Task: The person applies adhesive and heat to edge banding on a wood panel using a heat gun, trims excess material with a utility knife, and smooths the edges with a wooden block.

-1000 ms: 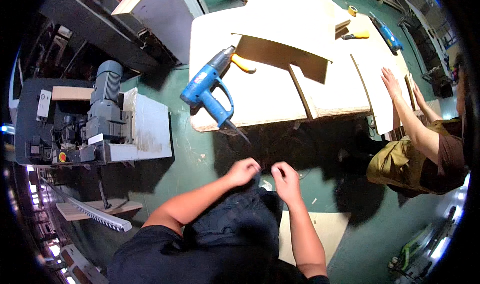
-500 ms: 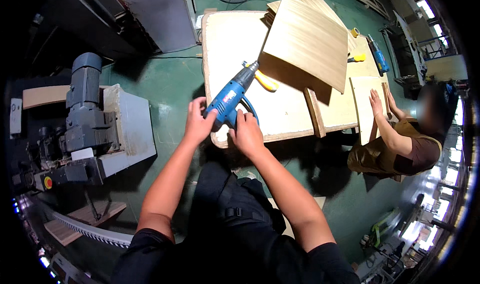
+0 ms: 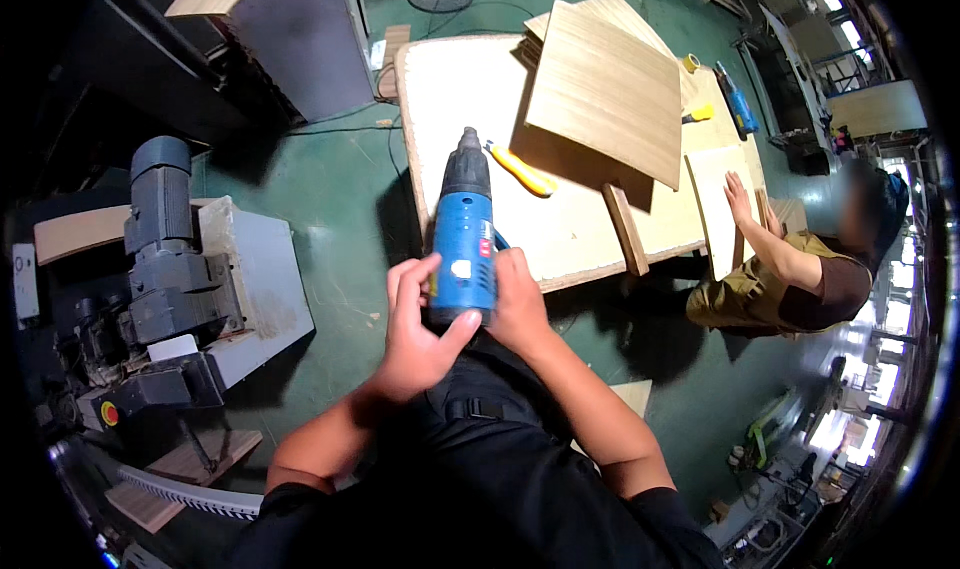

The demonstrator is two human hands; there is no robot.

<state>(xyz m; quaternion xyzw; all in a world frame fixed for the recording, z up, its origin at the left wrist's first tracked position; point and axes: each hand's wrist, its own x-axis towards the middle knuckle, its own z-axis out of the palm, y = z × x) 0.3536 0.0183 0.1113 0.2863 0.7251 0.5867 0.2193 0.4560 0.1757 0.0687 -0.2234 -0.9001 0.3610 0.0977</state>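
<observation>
**Pale worktable (image 3: pixel 575 239) in a green-floored workshop: heat gun (image 3: pixel 463 259) in hand, no heating seen**

A green floor (image 3: pixel 340 184) is crossed by a dark cable, and a motor-driven machine (image 3: pixel 165 229) is seen at nine o'clock. Directions are taken from the heat gun, with twelve straight ahead of the wearer.

The heat gun is held in front of the body, at the table's near left corner, its nozzle pointed to twelve. Its rear housing is grasped by the left hand (image 3: pixel 415 334), the thumb laid across the back end. Its right side is gripped by the right hand (image 3: pixel 517 304); the handle there is mostly hidden.

The taking up of the tool is judged to be done. No board is touched by the nozzle, so any work with it is judged to be left. Whether it is switched on cannot be told.

An orange-handled tool (image 3: pixel 525 172) is left lying near one o'clock, stacked boards (image 3: pixel 610 94) are set between one and two, and a wooden strip (image 3: pixel 626 231) is placed at three. Farther off, near three, a pale board (image 3: pixel 708 209) is touched by a co-worker's hand (image 3: pixel 738 201).
</observation>
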